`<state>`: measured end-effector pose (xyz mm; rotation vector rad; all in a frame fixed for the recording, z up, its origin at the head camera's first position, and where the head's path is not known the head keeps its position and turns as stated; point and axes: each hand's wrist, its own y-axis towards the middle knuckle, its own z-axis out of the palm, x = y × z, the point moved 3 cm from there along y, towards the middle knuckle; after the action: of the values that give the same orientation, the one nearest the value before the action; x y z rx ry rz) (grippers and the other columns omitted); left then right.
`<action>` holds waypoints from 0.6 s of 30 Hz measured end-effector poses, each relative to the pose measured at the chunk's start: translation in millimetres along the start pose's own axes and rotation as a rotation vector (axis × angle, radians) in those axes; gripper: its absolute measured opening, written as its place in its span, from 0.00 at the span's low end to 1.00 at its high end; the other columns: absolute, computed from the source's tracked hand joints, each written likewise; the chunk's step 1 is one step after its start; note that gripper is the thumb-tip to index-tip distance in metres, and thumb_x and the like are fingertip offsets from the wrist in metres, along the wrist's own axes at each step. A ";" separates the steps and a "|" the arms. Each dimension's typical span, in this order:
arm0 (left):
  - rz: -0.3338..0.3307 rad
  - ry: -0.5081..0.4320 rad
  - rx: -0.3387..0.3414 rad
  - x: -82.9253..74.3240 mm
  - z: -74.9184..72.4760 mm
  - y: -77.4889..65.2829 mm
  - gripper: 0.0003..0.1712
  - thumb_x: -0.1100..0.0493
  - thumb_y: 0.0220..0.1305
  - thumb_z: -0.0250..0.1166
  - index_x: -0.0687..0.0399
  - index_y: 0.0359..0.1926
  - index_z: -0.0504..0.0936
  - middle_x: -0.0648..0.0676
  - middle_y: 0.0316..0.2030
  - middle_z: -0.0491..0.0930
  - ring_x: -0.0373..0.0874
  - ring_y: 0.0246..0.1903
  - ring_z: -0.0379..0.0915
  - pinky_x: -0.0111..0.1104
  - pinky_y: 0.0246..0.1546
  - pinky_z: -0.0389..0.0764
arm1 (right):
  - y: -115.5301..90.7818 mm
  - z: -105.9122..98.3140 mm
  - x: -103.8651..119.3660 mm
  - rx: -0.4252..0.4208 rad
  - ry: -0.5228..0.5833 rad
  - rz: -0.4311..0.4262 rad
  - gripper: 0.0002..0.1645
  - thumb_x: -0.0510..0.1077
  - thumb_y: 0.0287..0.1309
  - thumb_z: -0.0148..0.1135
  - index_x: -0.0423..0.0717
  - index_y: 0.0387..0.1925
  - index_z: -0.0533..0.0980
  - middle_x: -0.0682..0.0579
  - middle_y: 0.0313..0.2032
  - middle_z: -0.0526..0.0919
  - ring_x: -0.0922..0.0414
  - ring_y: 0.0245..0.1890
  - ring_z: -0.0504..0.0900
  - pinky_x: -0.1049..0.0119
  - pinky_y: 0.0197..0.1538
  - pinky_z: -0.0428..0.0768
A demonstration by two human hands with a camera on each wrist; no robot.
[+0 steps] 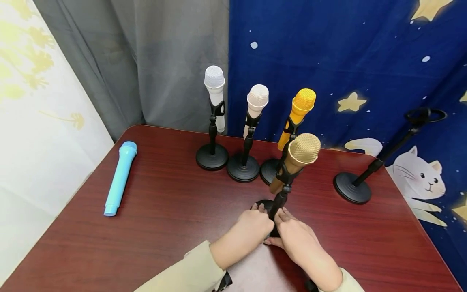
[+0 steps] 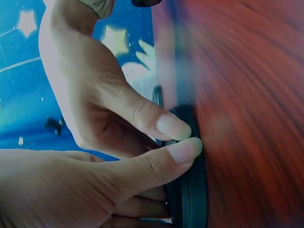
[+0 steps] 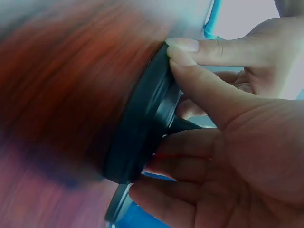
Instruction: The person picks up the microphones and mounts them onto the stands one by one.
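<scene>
A gold microphone (image 1: 304, 150) sits tilted in the clip of a black stand (image 1: 280, 200) near the middle of the table. Both hands are at that stand's round base (image 3: 140, 126). My left hand (image 1: 251, 225) holds its left side, with the thumb on the near rim. From the right, my right hand (image 1: 299, 241) grips the same base, thumb on the rim and fingers over the top. In the left wrist view the two thumbtips meet at the edge of the base (image 2: 194, 190). The hands hide much of the base in the head view.
Behind stand a white microphone (image 1: 215, 81), a pale pinkish one (image 1: 257, 99) and a yellow one (image 1: 303, 103), each on a black stand. A stand with an unfilled holder (image 1: 352, 188) is at the right. A light blue microphone (image 1: 120, 178) lies on the table (image 1: 164, 227) at left.
</scene>
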<state>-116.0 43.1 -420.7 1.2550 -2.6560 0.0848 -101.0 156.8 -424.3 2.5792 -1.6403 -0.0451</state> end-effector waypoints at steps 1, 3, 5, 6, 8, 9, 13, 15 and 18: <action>0.003 0.005 0.014 -4.6 -0.8 2.0 0.17 0.46 0.64 0.67 0.45 0.50 0.90 0.53 0.53 0.87 0.46 0.52 0.85 0.34 0.41 0.88 | -3.1 -1.0 -1.2 0.002 -0.010 0.004 0.43 0.61 0.44 0.77 0.39 0.57 0.80 0.45 0.60 0.83 0.48 0.61 0.82 0.56 0.56 0.84; 0.010 0.019 0.040 -13.0 -2.5 5.7 0.18 0.46 0.66 0.64 0.46 0.53 0.88 0.53 0.54 0.86 0.47 0.54 0.84 0.34 0.45 0.88 | -8.5 -1.8 -4.5 0.006 -0.031 0.007 0.43 0.61 0.44 0.76 0.37 0.57 0.80 0.43 0.59 0.84 0.46 0.59 0.84 0.56 0.57 0.83; 0.028 0.038 0.075 -20.7 -4.0 10.4 0.20 0.46 0.68 0.62 0.47 0.56 0.86 0.52 0.56 0.85 0.47 0.57 0.82 0.35 0.51 0.86 | -13.9 -3.0 -8.7 0.012 -0.052 0.013 0.43 0.61 0.43 0.76 0.37 0.57 0.80 0.42 0.58 0.84 0.45 0.58 0.84 0.56 0.57 0.83; 0.040 0.046 0.090 -24.0 -4.6 12.2 0.21 0.46 0.69 0.61 0.47 0.57 0.85 0.52 0.57 0.84 0.47 0.58 0.81 0.35 0.54 0.84 | -16.3 -3.5 -10.8 0.017 -0.060 0.014 0.43 0.60 0.44 0.76 0.37 0.57 0.80 0.41 0.58 0.84 0.45 0.57 0.85 0.56 0.57 0.83; 0.048 0.047 0.115 -29.5 -5.4 15.1 0.23 0.44 0.69 0.61 0.47 0.59 0.84 0.52 0.59 0.83 0.47 0.60 0.80 0.35 0.56 0.83 | -20.5 -4.0 -14.8 0.016 -0.062 0.016 0.42 0.59 0.43 0.76 0.36 0.57 0.80 0.41 0.58 0.84 0.44 0.56 0.85 0.55 0.57 0.83; 0.056 0.051 0.126 -31.7 -5.7 16.4 0.24 0.43 0.68 0.60 0.47 0.60 0.84 0.52 0.60 0.82 0.47 0.62 0.79 0.34 0.59 0.81 | -22.6 -4.2 -16.6 0.019 -0.059 0.021 0.42 0.58 0.44 0.77 0.36 0.57 0.80 0.40 0.58 0.84 0.44 0.57 0.85 0.55 0.58 0.83; 0.066 0.041 0.143 -39.0 -7.2 21.0 0.25 0.43 0.68 0.59 0.45 0.60 0.83 0.52 0.61 0.81 0.47 0.62 0.78 0.34 0.58 0.82 | -29.3 -3.6 -23.6 0.012 -0.048 0.026 0.41 0.57 0.45 0.77 0.36 0.57 0.80 0.40 0.58 0.84 0.44 0.57 0.85 0.53 0.58 0.83; 0.075 0.045 0.139 -42.2 -7.8 24.2 0.24 0.42 0.68 0.59 0.44 0.60 0.83 0.51 0.61 0.81 0.46 0.63 0.78 0.34 0.58 0.82 | -31.5 -3.9 -27.7 -0.001 -0.046 0.024 0.41 0.57 0.44 0.77 0.36 0.56 0.81 0.40 0.57 0.84 0.44 0.56 0.85 0.53 0.56 0.83; 0.075 0.046 0.121 -45.8 -9.8 31.1 0.22 0.44 0.70 0.59 0.43 0.60 0.83 0.50 0.61 0.81 0.45 0.63 0.77 0.34 0.59 0.81 | -30.5 -5.9 -35.7 -0.041 -0.061 -0.001 0.37 0.56 0.41 0.79 0.37 0.50 0.82 0.41 0.53 0.86 0.44 0.54 0.86 0.53 0.52 0.85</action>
<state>-110.0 99.0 -419.6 1.1729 -2.6937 0.2853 -88.2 202.4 -421.8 2.5730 -1.6399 -0.1579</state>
